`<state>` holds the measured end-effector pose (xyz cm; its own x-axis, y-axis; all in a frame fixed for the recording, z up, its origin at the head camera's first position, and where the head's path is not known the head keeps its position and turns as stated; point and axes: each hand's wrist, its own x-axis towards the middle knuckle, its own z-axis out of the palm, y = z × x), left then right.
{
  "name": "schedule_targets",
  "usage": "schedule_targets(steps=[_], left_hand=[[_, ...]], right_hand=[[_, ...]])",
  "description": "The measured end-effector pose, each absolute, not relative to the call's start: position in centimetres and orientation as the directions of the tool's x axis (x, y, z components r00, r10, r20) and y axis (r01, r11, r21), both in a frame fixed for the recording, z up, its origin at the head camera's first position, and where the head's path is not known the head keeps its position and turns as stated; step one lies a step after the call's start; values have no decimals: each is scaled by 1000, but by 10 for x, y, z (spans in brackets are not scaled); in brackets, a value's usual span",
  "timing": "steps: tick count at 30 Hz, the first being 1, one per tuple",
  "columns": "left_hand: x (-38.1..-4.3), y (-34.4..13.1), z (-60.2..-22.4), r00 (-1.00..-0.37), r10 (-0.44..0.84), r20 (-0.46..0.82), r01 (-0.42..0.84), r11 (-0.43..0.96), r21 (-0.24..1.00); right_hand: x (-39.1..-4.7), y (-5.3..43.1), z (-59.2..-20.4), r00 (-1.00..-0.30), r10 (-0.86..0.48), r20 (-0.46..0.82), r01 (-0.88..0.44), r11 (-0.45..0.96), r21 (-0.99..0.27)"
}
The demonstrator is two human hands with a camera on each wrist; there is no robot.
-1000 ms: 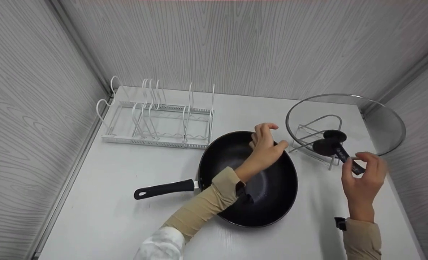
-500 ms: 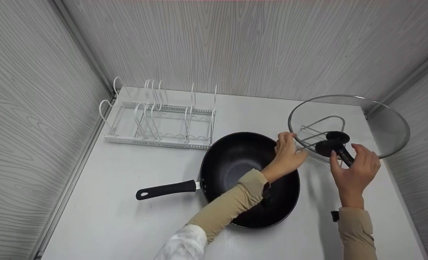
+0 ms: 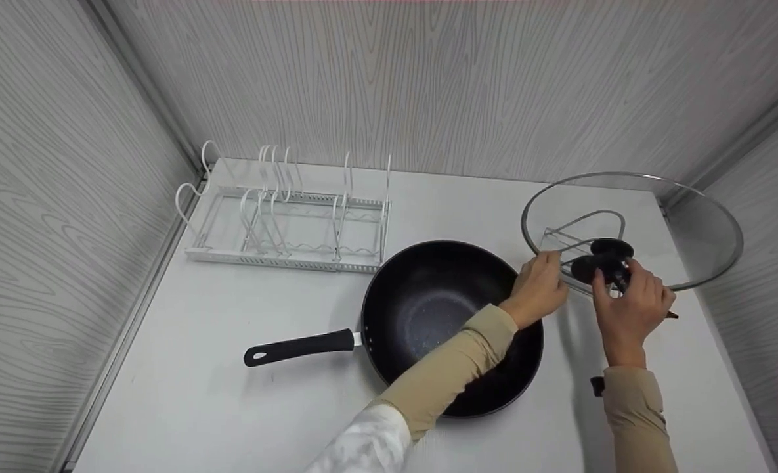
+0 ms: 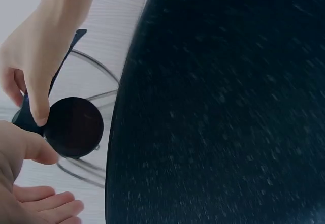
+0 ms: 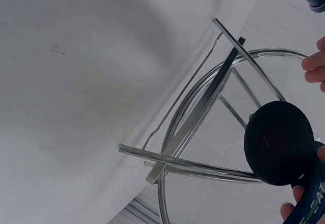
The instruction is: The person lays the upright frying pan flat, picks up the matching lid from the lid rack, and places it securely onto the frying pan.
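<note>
A clear glass pan lid (image 3: pixel 727 223) with a metal rim leans in a small wire stand (image 5: pixel 197 110) at the right. Its black handle has a round base (image 5: pixel 278 142). My right hand (image 3: pixel 635 305) grips this handle between thumb and fingers, as the left wrist view also shows. My left hand (image 3: pixel 538 289) hovers over the right rim of a black wok (image 3: pixel 441 276), close to the lid's left edge. In the left wrist view, its thumb is near the handle base and its fingers (image 4: pixel 53 206) are loosely extended, with nothing between them.
A white wire rack (image 3: pixel 290 263) with upright hoops stands at the back left of the white table (image 3: pixel 185 407). The wok's handle (image 3: pixel 300 347) points left. Grey wood-patterned walls (image 3: pixel 375 85) close in the back and both sides.
My left hand has moved right across the wok, toward the lid and stand. My right hand has slid left and up along the handle toward its base. The lid stays in the stand.
</note>
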<state>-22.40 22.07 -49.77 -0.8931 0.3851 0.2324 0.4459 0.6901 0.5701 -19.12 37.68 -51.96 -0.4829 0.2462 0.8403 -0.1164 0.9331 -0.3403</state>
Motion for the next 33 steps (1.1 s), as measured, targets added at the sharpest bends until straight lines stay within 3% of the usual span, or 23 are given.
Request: schedule_targets(steps=[11,22,33], left_hand=[[-236,245,-492,-891,449,62,408,735,542],[-236,253,-495,-915,402,40,354,752,557],[-238,248,-496,-891,444,91,407,695,593]], right_hand=[[-187,394,-523,-518,228,825,-124,934,-336],[-192,401,-530,-375,241,895,-276,893,-356],[-190,395,-517,-297,282,912,-307,876,-371]])
